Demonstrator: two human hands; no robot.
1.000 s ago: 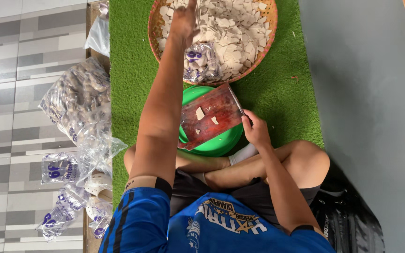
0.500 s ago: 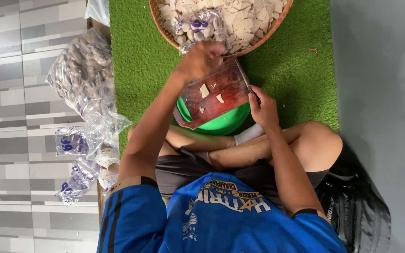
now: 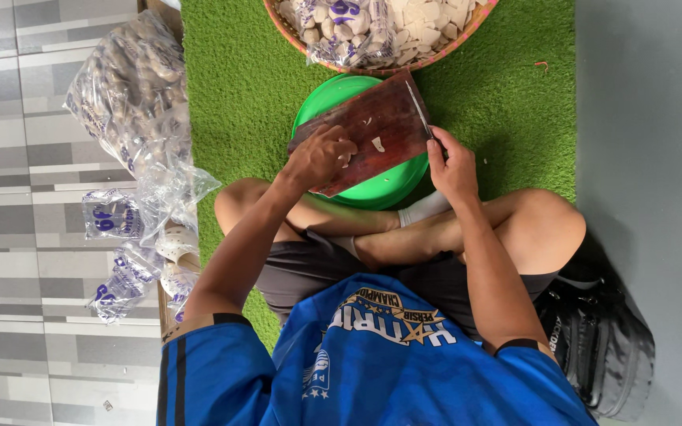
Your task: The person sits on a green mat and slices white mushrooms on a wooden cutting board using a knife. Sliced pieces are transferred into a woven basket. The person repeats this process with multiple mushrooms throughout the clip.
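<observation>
A dark red-brown cutting board rests across a green bowl in front of my crossed legs. My left hand lies on the board's near left part, fingers closed on a small pale piece. My right hand grips a knife at the board's right edge, its thin blade pointing away from me. One pale slice lies on the board between my hands.
A woven basket full of pale slices, with clear printed plastic bags on top, stands beyond the bowl on green artificial turf. Bulging plastic bags lie on the left by grey tiles. A black bag sits at my right hip.
My left hand came back from the basket to the cutting board and now presses a pale piece there. My right hand stayed at the board's right edge with the knife.
</observation>
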